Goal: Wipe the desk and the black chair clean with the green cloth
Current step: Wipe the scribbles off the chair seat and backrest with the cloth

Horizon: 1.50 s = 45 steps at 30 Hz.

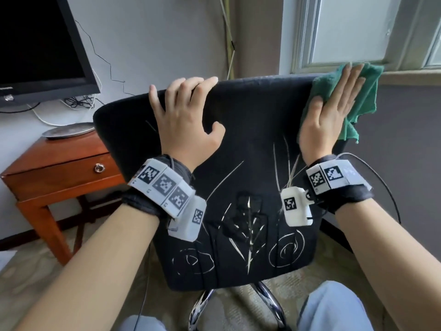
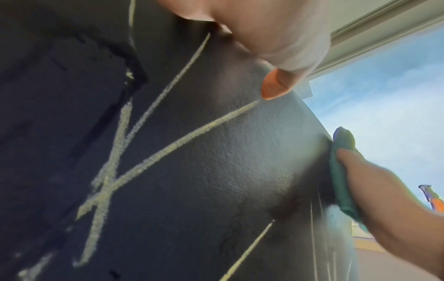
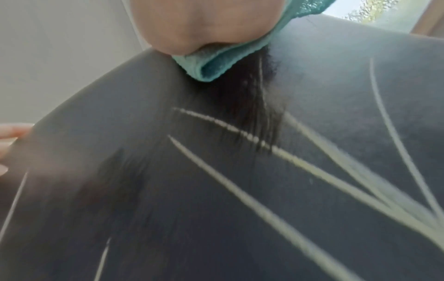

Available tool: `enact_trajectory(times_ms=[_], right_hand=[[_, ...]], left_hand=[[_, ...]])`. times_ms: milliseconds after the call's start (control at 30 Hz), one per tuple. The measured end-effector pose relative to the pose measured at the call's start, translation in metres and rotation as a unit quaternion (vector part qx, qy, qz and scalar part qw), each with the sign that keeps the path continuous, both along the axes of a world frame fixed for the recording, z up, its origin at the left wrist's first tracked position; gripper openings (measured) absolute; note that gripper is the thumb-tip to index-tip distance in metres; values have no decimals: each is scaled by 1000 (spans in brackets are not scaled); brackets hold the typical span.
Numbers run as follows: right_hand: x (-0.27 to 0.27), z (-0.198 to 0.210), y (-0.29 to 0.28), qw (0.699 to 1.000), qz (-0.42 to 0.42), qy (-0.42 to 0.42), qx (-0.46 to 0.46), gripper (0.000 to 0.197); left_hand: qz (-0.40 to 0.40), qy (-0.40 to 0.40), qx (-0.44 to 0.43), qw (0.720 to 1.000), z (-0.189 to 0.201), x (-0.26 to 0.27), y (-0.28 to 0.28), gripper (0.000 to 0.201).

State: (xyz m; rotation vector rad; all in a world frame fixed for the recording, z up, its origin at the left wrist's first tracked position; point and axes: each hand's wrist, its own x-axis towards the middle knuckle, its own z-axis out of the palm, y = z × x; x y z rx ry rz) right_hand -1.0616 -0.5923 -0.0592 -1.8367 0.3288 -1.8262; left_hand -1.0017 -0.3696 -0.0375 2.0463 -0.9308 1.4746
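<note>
The black chair (image 1: 250, 139) stands with the back of its backrest toward me, marked with pale embroidered lines. My left hand (image 1: 183, 111) grips the backrest's top edge at the left, fingers curled over it and thumb against the fabric. My right hand (image 1: 334, 103) lies flat with straight fingers on the green cloth (image 1: 362, 96), pressing it against the backrest's top right corner. In the left wrist view the green cloth (image 2: 341, 171) shows under my right hand (image 2: 374, 190) at the chair's (image 2: 192, 171) edge. The right wrist view shows the cloth's fold (image 3: 216, 62) under my palm.
A wooden side table (image 1: 59, 170) with a drawer stands left of the chair, bearing a metal plate (image 1: 69, 130). A black monitor (image 1: 40, 44) with cables sits above it. A window (image 1: 358, 32) is behind the chair. The chair's chrome base (image 1: 269, 302) is by my knees.
</note>
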Motion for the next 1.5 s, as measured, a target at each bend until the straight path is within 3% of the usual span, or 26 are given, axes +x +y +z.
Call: enact_trajectory(times_ms=[100, 300, 400, 500, 600, 700, 767, 833, 900, 933, 1000, 1100, 1200, 1333, 1500], right_hand=[[7, -30, 11, 999, 10, 31, -9, 64], [9, -111, 47, 966, 55, 231, -101, 64], [6, -92, 41, 960, 16, 240, -146, 65], [4, -42, 34, 976, -27, 167, -135, 67], [3, -1, 36, 993, -10, 79, -86, 66], [12, -16, 46, 993, -8, 72, -89, 66], [16, -58, 51, 973, -40, 145, -175, 66], [16, -102, 48, 919, -74, 228, -314, 64], [13, -114, 36, 871, -89, 256, -409, 63], [13, -105, 30, 865, -93, 249, -426, 63], [11, -70, 25, 881, -111, 202, -412, 64], [5, -6, 26, 930, -118, 113, -329, 66], [4, 22, 35, 966, -80, 61, -239, 58], [14, -4, 37, 971, -97, 43, -213, 56], [19, -77, 29, 975, -74, 119, -174, 62]], left_hand=[[2, -5, -13, 1000, 1, -1, -5, 62], [-3, -10, -4, 1000, -1, -4, -6, 62], [-1, -7, -9, 1000, 0, -4, -6, 61], [-7, -11, -15, 1000, 0, -4, -7, 60], [-6, -14, -16, 1000, -1, -5, -8, 59], [-3, -10, -21, 1000, -1, -6, -9, 60], [-1, -8, -22, 1000, 0, -7, -10, 60], [-1, -12, -17, 1000, 0, -7, -8, 61], [-4, -17, -8, 1000, -1, -5, -6, 61], [-5, -20, -6, 1000, -1, -4, -5, 61], [-4, -25, -9, 1000, -1, -2, -6, 60], [-1, -27, -27, 999, -1, -1, -10, 59], [0, -34, -37, 999, -3, -1, -13, 58], [5, -34, -33, 999, -4, -1, -13, 57], [3, -36, -22, 999, -3, -3, -9, 58]])
